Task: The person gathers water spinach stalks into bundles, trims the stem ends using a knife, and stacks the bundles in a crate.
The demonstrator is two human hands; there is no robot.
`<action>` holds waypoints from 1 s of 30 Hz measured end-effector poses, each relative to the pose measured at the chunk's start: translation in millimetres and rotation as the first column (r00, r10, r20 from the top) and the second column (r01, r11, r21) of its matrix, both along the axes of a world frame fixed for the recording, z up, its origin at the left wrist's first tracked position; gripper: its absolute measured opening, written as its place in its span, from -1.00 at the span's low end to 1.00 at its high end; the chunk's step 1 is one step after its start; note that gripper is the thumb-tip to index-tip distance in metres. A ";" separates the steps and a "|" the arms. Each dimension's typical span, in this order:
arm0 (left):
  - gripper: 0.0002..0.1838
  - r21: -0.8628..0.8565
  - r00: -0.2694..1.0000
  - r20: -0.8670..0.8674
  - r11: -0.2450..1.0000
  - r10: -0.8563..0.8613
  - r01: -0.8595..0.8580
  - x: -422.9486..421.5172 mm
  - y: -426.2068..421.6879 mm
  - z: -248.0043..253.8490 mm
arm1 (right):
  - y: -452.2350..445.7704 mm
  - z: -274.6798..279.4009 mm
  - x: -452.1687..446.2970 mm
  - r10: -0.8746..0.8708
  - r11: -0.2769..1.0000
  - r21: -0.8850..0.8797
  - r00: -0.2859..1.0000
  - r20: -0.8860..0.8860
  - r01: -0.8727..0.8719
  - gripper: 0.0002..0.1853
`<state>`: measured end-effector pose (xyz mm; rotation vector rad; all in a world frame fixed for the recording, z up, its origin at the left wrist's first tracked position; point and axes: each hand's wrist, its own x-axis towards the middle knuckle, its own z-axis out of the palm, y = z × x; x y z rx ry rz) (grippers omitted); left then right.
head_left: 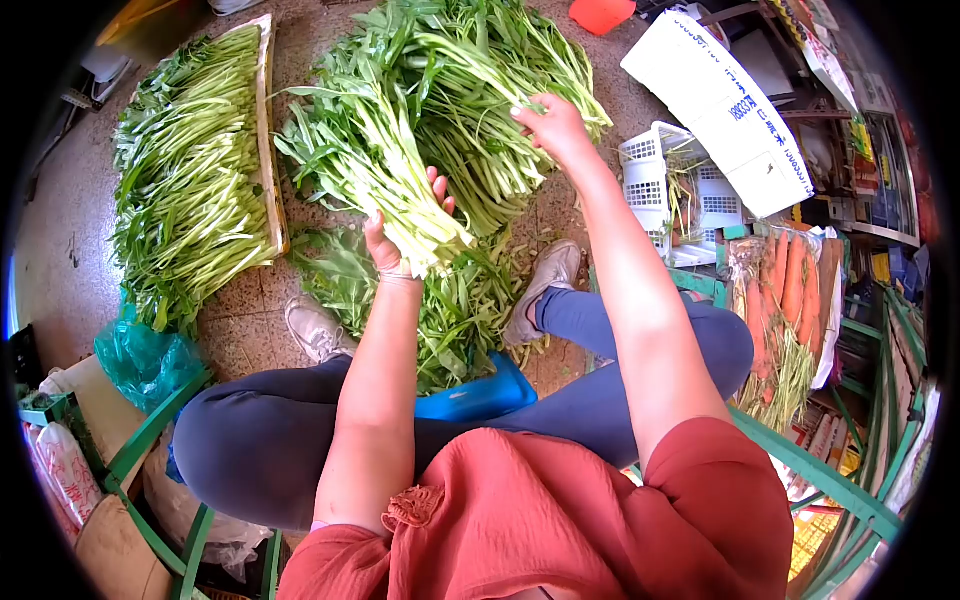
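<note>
My left hand (383,245) is closed around a bunch of long-stemmed leafy greens (405,185), perhaps water spinach. The pale cut ends point toward me and the leaves point away. To its right, my right hand (560,128) pinches the end of a few stems (470,65) between thumb and fingers. Those stems stretch leftward over a large pile of the same greens (490,150) on the floor. Loose leaves and stem pieces (450,320) lie below the left hand, between my feet, around a blue plastic container (480,395).
At the left, greens lie in neat rows on a flat tray (268,140). A teal plastic bag (145,365) sits nearer me. On the right are a white crate (645,180), a white foam lid (720,110), carrots (790,285) and a green metal frame (820,475).
</note>
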<state>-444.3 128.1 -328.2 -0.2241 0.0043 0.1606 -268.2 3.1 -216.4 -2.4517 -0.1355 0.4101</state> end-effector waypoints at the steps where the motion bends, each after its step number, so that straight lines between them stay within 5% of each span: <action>1: -0.12 0.034 1.000 -0.025 0.999 0.002 -0.001 1.1 -1.3 6.4 | 2.9 5.6 -10.3 -0.060 0.927 0.346 0.966 -0.251 0.147 -0.58; 4: -0.10 0.152 0.998 -0.061 0.988 0.006 0.004 0.7 -5.0 22.3 | 21.9 2.2 -52.5 -0.006 0.913 0.366 0.903 -0.429 0.179 -0.66; 7: -0.15 0.151 0.994 -0.105 0.988 -0.014 0.029 -6.3 -1.8 6.8 | 40.3 -30.0 -88.7 -0.120 0.859 0.414 0.904 -0.411 0.302 -0.68; 8: -0.21 0.208 0.952 -0.273 0.975 0.138 -0.082 -6.5 -3.5 -3.7 | 40.7 -44.8 -97.1 -0.060 0.923 0.356 0.969 -0.239 0.145 -0.67; 11: -0.25 0.150 0.937 -0.327 0.986 0.124 -0.079 -8.0 -1.7 -15.3 | 38.7 -57.7 -117.2 0.150 0.988 -0.058 0.972 0.184 -0.141 -0.68; 13: -0.26 0.130 0.949 -0.309 0.991 0.067 -0.028 -10.5 1.3 -10.5 | 34.5 -58.4 -118.0 0.289 0.948 -0.197 0.933 0.215 -0.248 -0.70; 15: -0.23 0.246 0.927 -0.359 0.969 0.110 -0.020 -11.2 1.9 -5.0 | 29.8 -57.5 -106.4 0.354 0.930 -0.143 0.930 0.102 -0.338 -0.68; 17: -0.16 0.205 0.978 -0.209 0.977 -0.015 0.059 -8.4 1.1 9.9 | 24.9 -36.7 -71.5 0.046 0.987 -0.133 0.944 -0.327 -0.094 -0.70; 19: -0.10 0.098 0.997 -0.071 0.994 -0.033 0.040 -3.1 0.5 8.4 | 5.1 -70.6 -59.8 -0.019 0.994 -0.103 0.994 0.104 0.030 -0.76; 21: -0.05 0.100 0.997 -0.079 0.995 -0.015 0.023 -2.3 0.6 9.5 | 6.7 -80.9 -58.8 0.120 0.984 -0.118 0.988 -0.101 -0.132 -0.72; 23: -0.04 0.063 0.997 -0.081 0.998 -0.009 0.015 -2.3 -0.3 7.6 | 17.5 -79.1 -66.5 0.246 0.878 -0.357 0.941 -0.234 -0.319 -0.58; 25: -0.04 0.058 0.996 -0.084 0.998 -0.011 0.016 -2.5 0.9 5.4 | 30.5 -79.5 -72.1 0.182 0.897 -0.302 0.892 -0.414 -0.323 -0.59; 30: -0.04 0.086 0.997 -0.081 0.996 0.006 0.001 -4.5 4.0 5.7 | 37.1 -119.3 -74.1 0.500 0.741 -0.166 0.700 -0.510 -0.651 -0.68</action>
